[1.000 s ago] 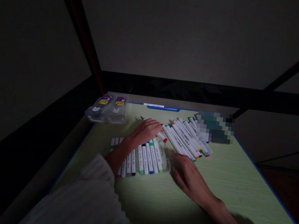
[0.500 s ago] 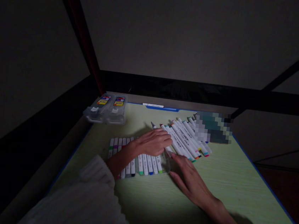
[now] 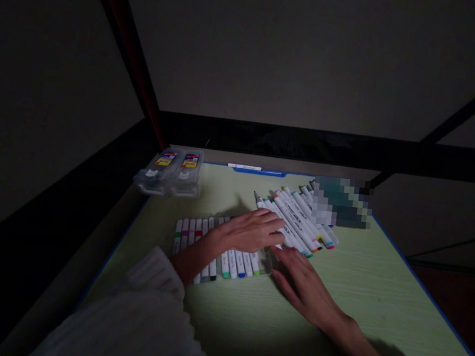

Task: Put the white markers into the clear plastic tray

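Markers (image 3: pixel 298 216) fan out right of centre on the grainy green table (image 3: pixel 378 289), with boxy clear cases (image 3: pixel 186 183) far left and more markers in a see-through tray (image 3: pixel 265 265) between. My left hand (image 3: pixel 253 230) just slid right, curled shut round a smooth pen (image 3: pixel 259 203), so it's now by the fan. Right hand's (image 3: pixel 301 278) half open at the tray's end; can't tell if it's gripping. Pen tip's dark, tapered.

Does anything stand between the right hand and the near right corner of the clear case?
Nothing visible does: the right hand is right beside that end of the clear case. The left hand, holding a marker, reaches over the case's far side, and the loose markers lie beyond.
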`<state>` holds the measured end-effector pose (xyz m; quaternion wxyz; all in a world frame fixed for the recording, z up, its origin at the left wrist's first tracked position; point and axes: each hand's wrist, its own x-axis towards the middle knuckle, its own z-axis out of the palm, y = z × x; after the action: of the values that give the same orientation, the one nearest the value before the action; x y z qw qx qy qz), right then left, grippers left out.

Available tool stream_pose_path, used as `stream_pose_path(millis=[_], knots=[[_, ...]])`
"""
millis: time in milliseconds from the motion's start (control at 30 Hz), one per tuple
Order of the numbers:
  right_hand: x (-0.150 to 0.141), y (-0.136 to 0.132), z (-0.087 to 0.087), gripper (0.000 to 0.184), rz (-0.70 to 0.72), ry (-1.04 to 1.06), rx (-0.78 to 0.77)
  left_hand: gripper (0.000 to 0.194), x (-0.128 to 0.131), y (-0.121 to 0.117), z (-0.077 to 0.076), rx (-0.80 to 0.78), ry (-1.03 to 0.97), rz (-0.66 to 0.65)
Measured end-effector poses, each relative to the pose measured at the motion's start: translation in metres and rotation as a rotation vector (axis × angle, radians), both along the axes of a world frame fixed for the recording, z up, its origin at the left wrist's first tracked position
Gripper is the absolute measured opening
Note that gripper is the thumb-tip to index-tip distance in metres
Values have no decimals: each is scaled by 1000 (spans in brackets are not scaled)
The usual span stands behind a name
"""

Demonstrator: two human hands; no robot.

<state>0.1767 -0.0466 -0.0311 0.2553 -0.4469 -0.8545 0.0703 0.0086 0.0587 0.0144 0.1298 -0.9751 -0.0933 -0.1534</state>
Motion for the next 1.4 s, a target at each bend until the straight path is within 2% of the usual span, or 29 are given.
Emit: stream_pose_path(millis=[200,433,567,700,1067,1400], knots=[[1,2,2,36,41,-1,2,16,0,2,-5,53,-13,34],[0,1,4,36,55,-18,11,26,-4,3,-1,169,-33,179],[0,2,3,37,62,-30,5,20,-6,5,2,151,-23,234],[0,2,1,38,45,-36,-1,16,-9,12,-3,87,-74,271],[0,2,-1,38,29,-75,-1,19,-18,27,-17,-199,-230,173],[-1,1,1,37,51,-87,14,18,-20,30,-21,-224,-200,121]])
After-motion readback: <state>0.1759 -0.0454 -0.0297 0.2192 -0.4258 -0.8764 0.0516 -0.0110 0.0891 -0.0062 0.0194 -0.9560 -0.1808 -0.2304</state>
